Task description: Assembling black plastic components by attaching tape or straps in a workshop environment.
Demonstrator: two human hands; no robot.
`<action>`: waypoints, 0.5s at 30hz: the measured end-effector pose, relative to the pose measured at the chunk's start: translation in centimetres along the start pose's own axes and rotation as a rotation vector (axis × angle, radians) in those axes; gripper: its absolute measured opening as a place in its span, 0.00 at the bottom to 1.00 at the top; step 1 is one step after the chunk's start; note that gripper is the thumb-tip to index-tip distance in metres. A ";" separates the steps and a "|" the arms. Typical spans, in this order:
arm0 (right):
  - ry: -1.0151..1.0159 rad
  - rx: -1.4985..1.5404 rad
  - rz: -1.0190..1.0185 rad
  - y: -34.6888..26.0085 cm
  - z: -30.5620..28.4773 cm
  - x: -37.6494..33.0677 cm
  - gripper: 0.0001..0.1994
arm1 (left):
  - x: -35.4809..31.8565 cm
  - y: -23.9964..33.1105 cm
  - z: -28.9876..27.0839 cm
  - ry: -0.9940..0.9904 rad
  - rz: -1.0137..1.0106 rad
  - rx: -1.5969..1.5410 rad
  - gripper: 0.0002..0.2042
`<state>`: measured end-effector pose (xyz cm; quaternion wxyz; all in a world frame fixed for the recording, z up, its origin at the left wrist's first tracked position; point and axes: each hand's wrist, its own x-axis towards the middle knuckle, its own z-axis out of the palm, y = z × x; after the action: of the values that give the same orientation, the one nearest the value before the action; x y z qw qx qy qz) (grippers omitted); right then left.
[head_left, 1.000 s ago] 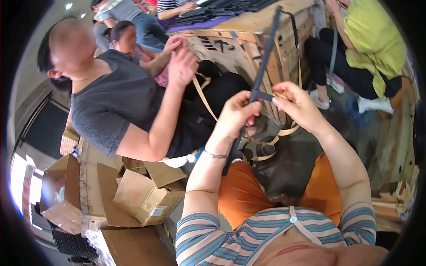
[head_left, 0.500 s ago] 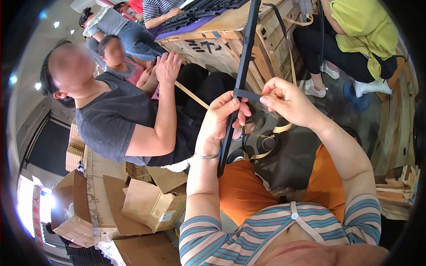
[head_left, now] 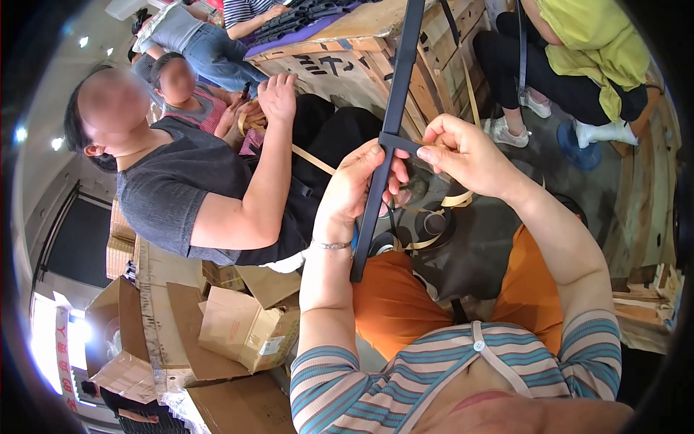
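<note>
Left hand (head_left: 354, 189) gripped the long black strap (head_left: 394, 116) upright above the orange lap (head_left: 394, 304), right hand (head_left: 463, 155) pinching its short cross-piece, apparently to keep it taut for threading.

- We held a long, flat black strap (head_left: 394, 116) that ran steeply from the top edge of the frame, right of centre, down to a cut end left of centre.
- It hung almost straight, leaning slightly leftward toward its lower end.
- A short black crosspiece (head_left: 405, 143) branched to the right from the strap in the upper middle of the frame, lying nearly level.
</note>
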<state>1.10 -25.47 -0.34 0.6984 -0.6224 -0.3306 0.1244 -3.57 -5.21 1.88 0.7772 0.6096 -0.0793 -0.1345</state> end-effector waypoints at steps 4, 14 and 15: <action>-0.007 0.019 -0.011 0.5 -0.1 0.1 0.09 | 0.0 0.3 -0.1 0.015 -0.040 0.002 0.13; -0.019 0.028 -0.015 -0.4 -0.4 -0.4 0.10 | 0.3 -0.2 0.2 -0.021 -0.024 -0.165 0.15; -0.022 0.012 -0.009 -0.5 -0.4 -0.5 0.10 | 0.4 -0.4 0.2 -0.024 -0.038 -0.158 0.15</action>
<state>0.89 -26.19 -0.01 0.6989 -0.6155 -0.3402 0.1300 -3.32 -5.55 1.50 0.8191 0.5463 -0.0661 -0.1622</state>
